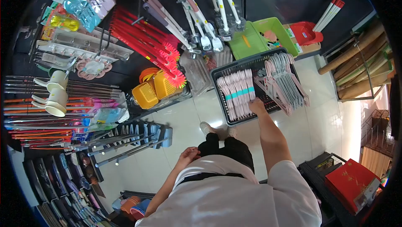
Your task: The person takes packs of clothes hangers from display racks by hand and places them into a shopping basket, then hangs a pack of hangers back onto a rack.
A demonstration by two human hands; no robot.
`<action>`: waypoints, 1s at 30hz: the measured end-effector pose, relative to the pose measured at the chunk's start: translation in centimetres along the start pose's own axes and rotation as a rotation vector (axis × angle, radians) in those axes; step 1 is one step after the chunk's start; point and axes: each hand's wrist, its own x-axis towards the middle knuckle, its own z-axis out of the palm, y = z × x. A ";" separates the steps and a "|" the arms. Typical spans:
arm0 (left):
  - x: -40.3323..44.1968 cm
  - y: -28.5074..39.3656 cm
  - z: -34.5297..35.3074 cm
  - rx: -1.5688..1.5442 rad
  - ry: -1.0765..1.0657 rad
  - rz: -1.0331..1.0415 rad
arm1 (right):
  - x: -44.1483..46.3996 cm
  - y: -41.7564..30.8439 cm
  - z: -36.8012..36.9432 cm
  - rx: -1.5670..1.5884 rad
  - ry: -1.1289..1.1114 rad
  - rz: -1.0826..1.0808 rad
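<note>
A black plastic basket [214, 85] stands on the floor in front of me. In its left part lies a row of pale pink hangers [234, 82] with a turquoise band across them. My right hand [257, 106] reaches down to the right edge of this row, fingers closed on the hangers; the fingertips are hidden. Beside that hand, grey and pink hangers [282, 82] are piled over the basket's right side. My left hand [189, 156] is held by my waist, away from the basket, its fingers curled. Whatever it may hold is too small to tell.
Green bins [247, 45] and a red dustpan [305, 33] are behind the basket. Red-handled brushes [144, 45] and yellow baskets [145, 96] are at the left. Blue-grey long-handled items [157, 136] jut out low on the left. A red box [351, 183] sits at lower right.
</note>
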 end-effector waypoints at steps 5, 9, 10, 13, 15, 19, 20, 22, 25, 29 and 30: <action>-0.7 -0.4 -0.5 -0.006 0.043 0.025 | -0.8 -1.3 -2.0 0.104 0.166 0.058; -0.2 -0.9 -1.1 -0.011 -0.004 0.119 | -1.5 -3.2 -5.7 0.178 0.243 0.179; 0.2 -1.1 -1.3 -0.023 -0.015 0.128 | -2.0 -3.2 -6.7 0.169 0.251 0.108; 1.3 -1.1 -1.7 -0.119 -0.080 0.155 | -6.6 -5.6 -11.2 0.296 0.339 -0.050; 1.6 0.0 -1.5 -0.109 -0.096 0.168 | -9.5 -6.4 -12.9 0.281 0.474 -0.106; 1.5 2.9 -1.7 -0.007 -0.141 0.218 | -18.1 -12.8 -19.9 0.548 0.336 -0.013; 0.5 4.5 -1.5 0.062 -0.147 0.251 | -19.7 -13.9 -20.8 0.721 0.292 -0.024; -0.3 6.7 -1.5 0.052 -0.188 0.305 | -21.9 -14.1 -21.7 0.878 0.173 -0.067; -3.4 10.9 -1.8 0.053 -0.234 0.373 | -26.6 -19.0 -22.7 1.145 -0.015 -0.106; -7.2 14.1 -3.1 -0.419 -0.505 0.597 | -31.0 -25.0 -20.5 1.193 -0.278 -0.198; -7.9 14.5 -3.7 -0.610 -0.634 0.657 | -31.6 -26.1 -19.2 1.212 -0.372 -0.202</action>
